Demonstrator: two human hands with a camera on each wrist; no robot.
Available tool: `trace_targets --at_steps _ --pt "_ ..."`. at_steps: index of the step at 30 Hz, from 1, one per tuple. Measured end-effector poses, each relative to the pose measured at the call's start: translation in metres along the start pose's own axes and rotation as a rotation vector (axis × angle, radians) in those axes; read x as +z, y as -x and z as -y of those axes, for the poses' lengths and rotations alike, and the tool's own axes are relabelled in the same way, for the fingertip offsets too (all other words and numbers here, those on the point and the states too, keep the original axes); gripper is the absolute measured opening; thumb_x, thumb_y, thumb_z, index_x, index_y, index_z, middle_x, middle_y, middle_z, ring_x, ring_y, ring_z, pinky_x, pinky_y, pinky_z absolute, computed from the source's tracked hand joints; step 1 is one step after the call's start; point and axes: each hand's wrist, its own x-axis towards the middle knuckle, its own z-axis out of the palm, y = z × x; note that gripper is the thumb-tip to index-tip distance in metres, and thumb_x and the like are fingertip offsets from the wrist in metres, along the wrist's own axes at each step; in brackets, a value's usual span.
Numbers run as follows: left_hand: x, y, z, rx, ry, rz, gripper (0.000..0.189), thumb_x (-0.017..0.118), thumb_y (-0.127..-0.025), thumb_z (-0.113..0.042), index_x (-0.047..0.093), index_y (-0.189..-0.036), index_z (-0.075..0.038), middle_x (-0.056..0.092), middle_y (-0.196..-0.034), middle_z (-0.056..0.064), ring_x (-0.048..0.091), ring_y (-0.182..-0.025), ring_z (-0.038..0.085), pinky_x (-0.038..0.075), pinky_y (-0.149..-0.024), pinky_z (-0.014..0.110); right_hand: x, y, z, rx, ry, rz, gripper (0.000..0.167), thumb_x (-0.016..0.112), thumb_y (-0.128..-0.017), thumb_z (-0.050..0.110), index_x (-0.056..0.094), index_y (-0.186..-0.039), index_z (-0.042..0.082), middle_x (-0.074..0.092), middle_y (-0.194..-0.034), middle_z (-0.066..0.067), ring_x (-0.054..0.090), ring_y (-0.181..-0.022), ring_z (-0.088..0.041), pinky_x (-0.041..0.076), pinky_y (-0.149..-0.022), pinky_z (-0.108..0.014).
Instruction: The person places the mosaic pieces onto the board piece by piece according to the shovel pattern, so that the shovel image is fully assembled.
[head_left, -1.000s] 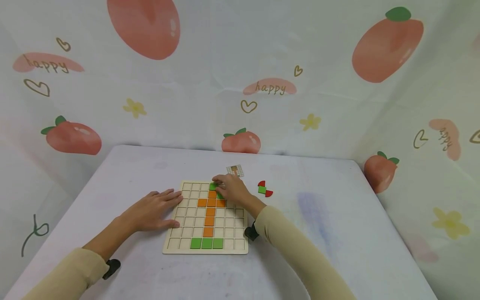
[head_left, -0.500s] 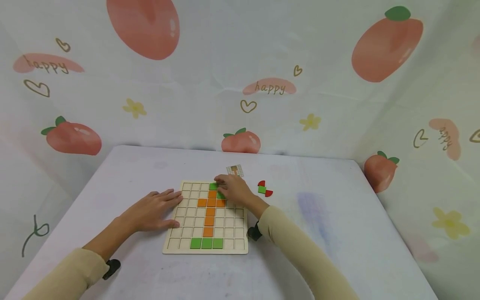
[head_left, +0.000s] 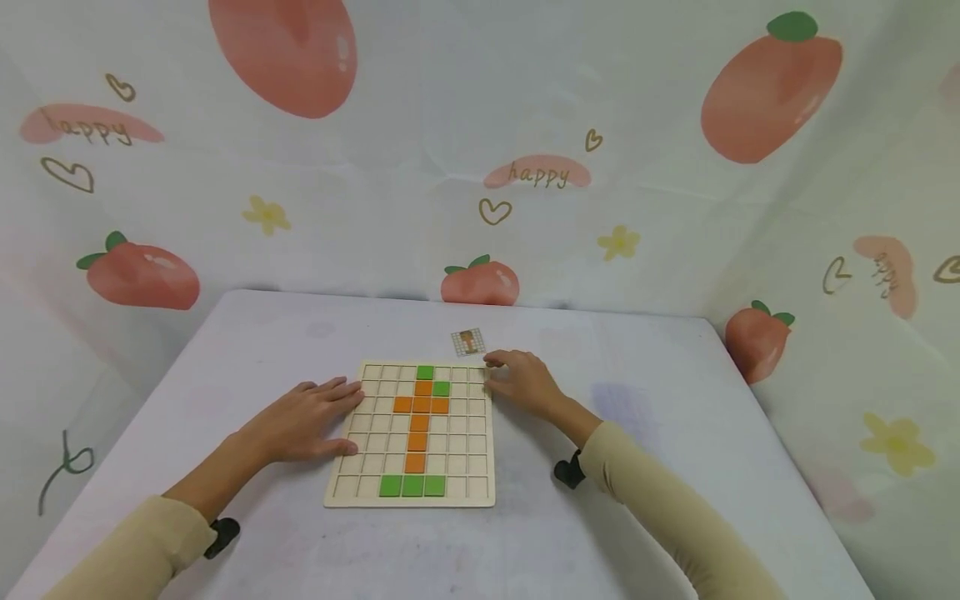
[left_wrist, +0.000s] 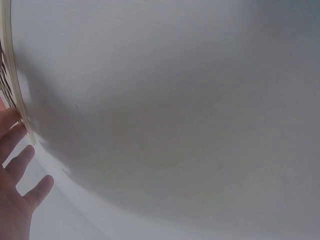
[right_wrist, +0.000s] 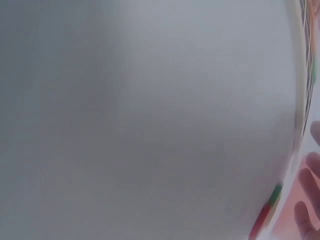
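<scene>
A pale wooden grid board (head_left: 457, 450) lies on the table. Orange square tiles (head_left: 419, 423) form a cross on it. Green square tiles (head_left: 412, 486) fill part of the bottom row, a single green tile (head_left: 425, 372) sits at the top, and another green tile (head_left: 441, 389) lies just below and right of that. My left hand (head_left: 300, 423) rests with spread fingers on the board's left edge. Beside the upper right corner hovers my right hand (head_left: 525, 383), fingers extended, holding nothing visible. In the right wrist view, a red piece (right_wrist: 260, 221) and a green piece (right_wrist: 275, 193) lie near it.
A small picture card (head_left: 468, 342) with a printed grid lies behind the board. The white-covered table (head_left: 322, 333) ends at a curtain (head_left: 405, 208) printed with fruit and hearts.
My right hand has left the board's top rows and moved right, uncovering the green tile there. It now hides the loose red and green pieces in the head view. My left hand stays put.
</scene>
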Motion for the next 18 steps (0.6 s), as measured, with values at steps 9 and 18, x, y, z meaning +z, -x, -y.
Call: trace_targets --at_steps 9,18 --pt "-0.002 0.002 0.000 -0.003 0.008 -0.022 0.081 0.061 -0.087 -0.066 0.058 -0.138 -0.004 0.055 -0.143 0.015 0.049 -0.132 0.039 0.043 -0.099 0.061 -0.016 0.021 -0.037 0.014 0.031 -0.069 0.038 0.082 -0.082 0.018 0.070 -0.116 0.005 0.075 -0.103 -0.003 0.068 -0.099 -0.022 0.049 -0.094 -0.046" --pt "-0.002 0.001 -0.001 -0.001 0.003 -0.022 0.080 0.061 -0.086 -0.066 0.059 -0.137 -0.004 0.056 -0.142 0.015 0.050 -0.131 0.040 0.044 -0.098 0.061 -0.021 0.033 -0.046 0.094 0.021 -0.056 0.041 0.083 -0.082 0.018 0.068 -0.118 0.006 0.076 -0.100 -0.005 0.068 -0.096 -0.024 0.051 -0.091 -0.047"
